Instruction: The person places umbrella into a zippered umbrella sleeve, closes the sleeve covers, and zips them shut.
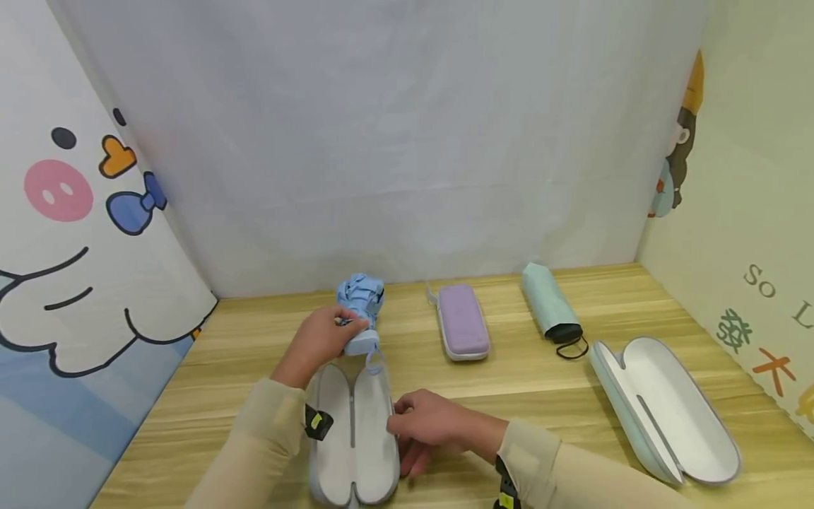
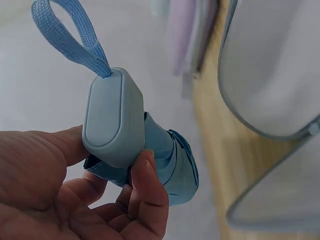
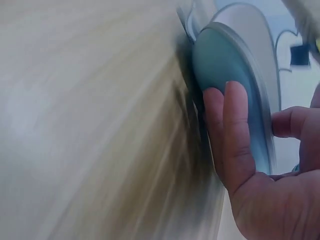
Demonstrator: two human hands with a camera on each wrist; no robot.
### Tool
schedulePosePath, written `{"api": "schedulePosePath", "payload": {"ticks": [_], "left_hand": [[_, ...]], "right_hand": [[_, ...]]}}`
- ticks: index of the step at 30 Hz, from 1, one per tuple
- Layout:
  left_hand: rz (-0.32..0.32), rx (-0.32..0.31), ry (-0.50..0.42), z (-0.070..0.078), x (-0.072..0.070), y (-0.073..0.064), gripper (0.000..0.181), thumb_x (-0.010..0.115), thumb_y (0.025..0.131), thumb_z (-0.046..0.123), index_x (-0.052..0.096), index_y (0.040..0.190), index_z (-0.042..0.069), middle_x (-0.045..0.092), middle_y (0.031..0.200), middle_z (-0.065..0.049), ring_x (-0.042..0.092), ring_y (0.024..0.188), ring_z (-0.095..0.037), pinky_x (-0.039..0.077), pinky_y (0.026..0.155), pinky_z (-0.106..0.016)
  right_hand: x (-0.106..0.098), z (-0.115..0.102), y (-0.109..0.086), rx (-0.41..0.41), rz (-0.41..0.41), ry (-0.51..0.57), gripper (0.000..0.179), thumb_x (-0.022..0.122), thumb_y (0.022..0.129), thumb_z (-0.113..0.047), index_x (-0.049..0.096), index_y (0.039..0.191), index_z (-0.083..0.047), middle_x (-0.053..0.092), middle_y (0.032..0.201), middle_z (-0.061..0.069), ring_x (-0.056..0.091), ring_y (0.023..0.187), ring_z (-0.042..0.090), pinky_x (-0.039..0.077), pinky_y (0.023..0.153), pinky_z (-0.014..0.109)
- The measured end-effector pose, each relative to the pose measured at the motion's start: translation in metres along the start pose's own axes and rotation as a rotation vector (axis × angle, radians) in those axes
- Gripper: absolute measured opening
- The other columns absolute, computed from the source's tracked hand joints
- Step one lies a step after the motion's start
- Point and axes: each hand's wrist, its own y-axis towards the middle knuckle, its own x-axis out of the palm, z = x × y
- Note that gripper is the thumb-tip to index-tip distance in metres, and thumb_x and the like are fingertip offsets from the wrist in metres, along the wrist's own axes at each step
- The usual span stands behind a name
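My left hand [image 1: 327, 336] grips a folded blue umbrella [image 1: 361, 295] near its handle, thumb and fingers around it. In the left wrist view the light blue handle end [image 2: 103, 112] faces the camera, with a woven strap loop [image 2: 75, 35] on it. Below the umbrella in the head view lies an unzipped hard case [image 1: 375, 445], white inside, spread in two halves. My right hand [image 1: 429, 424] holds the case's right wall, thumb at the rim. The right wrist view shows two fingers [image 3: 235, 125] along the blue-green outer shell [image 3: 217, 55].
A purple zipped case [image 1: 463, 318] lies at the back middle of the wooden table [image 1: 248, 339]. To its right is a mint folded umbrella [image 1: 550, 300] with a black end and cord. Another open case [image 1: 680, 417], white inside, sits at the right. A pale curtain [image 1: 407, 141] stands behind.
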Motion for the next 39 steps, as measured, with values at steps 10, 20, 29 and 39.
{"api": "schedulePosePath", "payload": {"ticks": [10,20,29,39], "left_hand": [[-0.071,0.096,-0.081,0.03,0.019,-0.034,0.022,0.07,0.1,0.03,0.068,0.106,0.009,0.061,0.078,-0.005,0.058,0.065,-0.02,0.051,0.061,-0.033],[-0.086,0.163,-0.13,0.024,0.047,-0.06,0.018,0.074,0.098,0.031,0.07,0.098,0.014,0.061,0.079,-0.001,0.057,0.061,-0.016,0.051,0.057,-0.032],[-0.105,0.205,-0.129,0.012,0.063,-0.073,0.022,0.075,0.097,0.033,0.069,0.097,0.012,0.064,0.086,-0.001,0.059,0.062,-0.014,0.051,0.056,-0.032],[-0.153,0.278,0.073,0.007,0.081,-0.073,0.016,0.081,0.091,0.021,0.067,0.087,0.014,0.053,0.069,0.006,0.048,0.062,-0.01,0.041,0.056,-0.028]], "right_hand": [[-0.04,0.01,-0.02,0.018,0.137,0.03,0.036,0.056,0.1,-0.019,0.049,0.123,0.008,0.072,0.086,0.022,0.074,0.069,0.031,0.059,0.054,0.036],[-0.055,0.018,-0.031,0.011,0.159,0.096,0.04,0.056,0.101,-0.02,0.046,0.127,0.008,0.071,0.09,0.024,0.074,0.074,0.034,0.06,0.056,0.037],[-0.062,0.024,-0.033,0.023,0.141,0.139,0.044,0.056,0.102,-0.021,0.044,0.134,0.008,0.071,0.093,0.024,0.074,0.075,0.031,0.061,0.059,0.036],[-0.063,0.026,-0.036,-0.008,0.118,0.154,0.043,0.054,0.102,-0.019,0.041,0.134,0.007,0.071,0.093,0.023,0.074,0.076,0.031,0.061,0.059,0.036]]}}
